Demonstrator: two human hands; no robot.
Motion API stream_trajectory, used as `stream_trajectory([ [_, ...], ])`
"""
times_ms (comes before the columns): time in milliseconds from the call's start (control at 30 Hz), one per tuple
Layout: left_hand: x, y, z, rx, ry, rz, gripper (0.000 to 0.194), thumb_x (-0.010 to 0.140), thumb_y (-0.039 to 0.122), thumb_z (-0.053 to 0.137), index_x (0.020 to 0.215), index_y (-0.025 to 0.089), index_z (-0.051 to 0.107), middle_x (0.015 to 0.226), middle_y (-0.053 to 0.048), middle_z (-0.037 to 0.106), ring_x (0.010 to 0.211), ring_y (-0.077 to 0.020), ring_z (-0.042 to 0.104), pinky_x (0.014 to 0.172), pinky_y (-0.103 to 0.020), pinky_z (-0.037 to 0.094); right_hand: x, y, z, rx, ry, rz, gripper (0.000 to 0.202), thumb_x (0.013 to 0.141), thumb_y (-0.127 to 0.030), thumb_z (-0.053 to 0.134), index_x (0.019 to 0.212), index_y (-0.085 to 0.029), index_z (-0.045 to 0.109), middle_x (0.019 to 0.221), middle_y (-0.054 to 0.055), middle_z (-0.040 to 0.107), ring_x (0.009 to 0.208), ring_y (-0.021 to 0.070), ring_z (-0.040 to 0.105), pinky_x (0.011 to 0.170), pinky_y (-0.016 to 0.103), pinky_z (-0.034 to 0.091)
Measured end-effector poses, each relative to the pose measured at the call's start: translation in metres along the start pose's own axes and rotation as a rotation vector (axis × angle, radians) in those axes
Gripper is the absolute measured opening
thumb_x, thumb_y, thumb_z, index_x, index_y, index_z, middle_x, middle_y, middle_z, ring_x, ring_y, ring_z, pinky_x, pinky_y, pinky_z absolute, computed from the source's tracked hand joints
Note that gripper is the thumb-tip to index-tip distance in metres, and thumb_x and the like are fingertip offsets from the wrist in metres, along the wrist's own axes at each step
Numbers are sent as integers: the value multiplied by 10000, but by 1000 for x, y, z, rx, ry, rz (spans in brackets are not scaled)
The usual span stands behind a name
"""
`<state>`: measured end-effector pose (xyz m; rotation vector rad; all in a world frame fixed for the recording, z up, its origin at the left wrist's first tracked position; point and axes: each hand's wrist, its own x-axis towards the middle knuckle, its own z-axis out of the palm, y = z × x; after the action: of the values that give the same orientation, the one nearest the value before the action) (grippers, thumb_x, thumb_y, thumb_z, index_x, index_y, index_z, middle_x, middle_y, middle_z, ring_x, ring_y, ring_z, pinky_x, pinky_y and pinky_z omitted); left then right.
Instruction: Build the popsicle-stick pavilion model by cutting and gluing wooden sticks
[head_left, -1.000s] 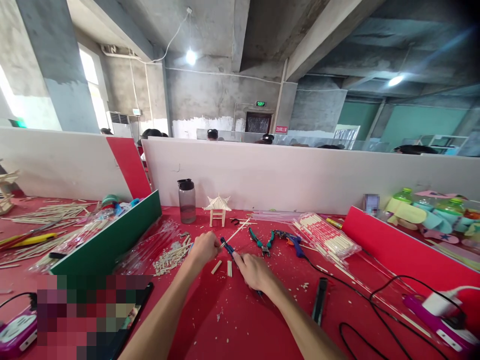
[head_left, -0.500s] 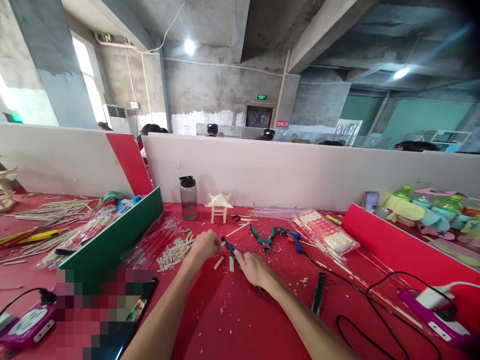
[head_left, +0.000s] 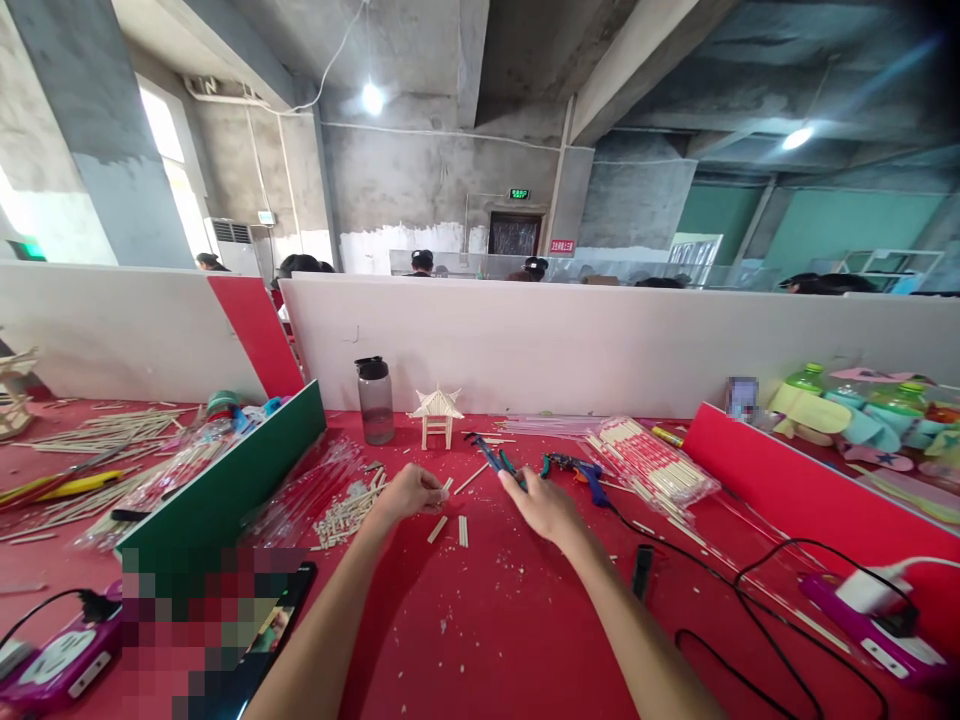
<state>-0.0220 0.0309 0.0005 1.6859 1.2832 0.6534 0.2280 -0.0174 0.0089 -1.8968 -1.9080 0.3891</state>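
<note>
My left hand [head_left: 416,492] pinches a short pale stick [head_left: 447,486] between thumb and fingers, just above the red table. My right hand [head_left: 546,506] is closed around a long, narrow dark-blue tool [head_left: 489,452], its tip toward the far left; the exact kind is unclear. Between and below the hands lie a few short stick pieces [head_left: 463,531]. Green-handled pliers [head_left: 511,463] show partly behind the blue tool and right hand. Left of my left hand is a pile of cut sticks [head_left: 352,510]. Beyond the hands stands a small pavilion model of sticks [head_left: 436,415].
A water bottle [head_left: 374,402] stands by the white partition [head_left: 480,340]. To the right lie a blue glue gun [head_left: 589,478] with its cable, bagged sticks [head_left: 652,465] and a black object [head_left: 642,570]. Green [head_left: 225,470] and red [head_left: 810,490] dividers flank the workspace.
My right hand has moved right and away with the blue tool, leaving my left hand. The left hand stays nearly in place, with a short stick in its fingers.
</note>
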Motion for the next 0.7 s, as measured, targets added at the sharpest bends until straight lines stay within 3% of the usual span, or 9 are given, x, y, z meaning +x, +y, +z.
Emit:
stream_trajectory([
  [167, 2, -1, 6, -153, 16, -7, 296, 600, 390, 777, 631, 109, 688, 586, -24, 663, 587, -155, 626, 640, -274, 531, 11, 27, -7, -265, 217, 56, 500, 921, -540, 425, 1118, -110, 585, 1134, 205, 647, 1088, 310, 592, 848, 339, 410],
  [333, 6, 0, 14, -196, 49, 19, 283, 646, 372, 776, 640, 109, 672, 570, -12, 644, 569, -134, 617, 631, -259, 524, 13, 44, 9, -322, 158, 114, 528, 897, -538, 474, 1147, -88, 590, 1169, 230, 600, 1149, 344, 533, 905, 406, 379],
  [500, 9, 1, 24, -232, 60, 49, 320, 662, 410, 777, 677, 109, 668, 599, -19, 658, 597, -136, 632, 647, -260, 524, 14, 44, 17, -309, 137, 140, 586, 850, -557, 530, 1209, -95, 568, 1207, 234, 569, 1173, 370, 507, 937, 454, 363],
  [600, 8, 3, 28, -244, 48, 86, 359, 650, 444, 785, 703, 106, 676, 641, -33, 672, 616, -140, 635, 659, -265, 524, 15, 39, 17, -287, 188, 88, 574, 815, -535, 595, 1205, -114, 583, 1226, 223, 568, 1187, 385, 490, 988, 497, 325],
  [700, 4, 10, 32, -259, 17, 168, 413, 650, 501, 775, 724, 105, 682, 653, -35, 666, 619, -143, 625, 660, -271, 519, 14, 25, 17, -83, 265, -113, 467, 839, -477, 594, 1174, -152, 614, 1206, 174, 610, 1163, 324, 527, 1023, 437, 329],
])
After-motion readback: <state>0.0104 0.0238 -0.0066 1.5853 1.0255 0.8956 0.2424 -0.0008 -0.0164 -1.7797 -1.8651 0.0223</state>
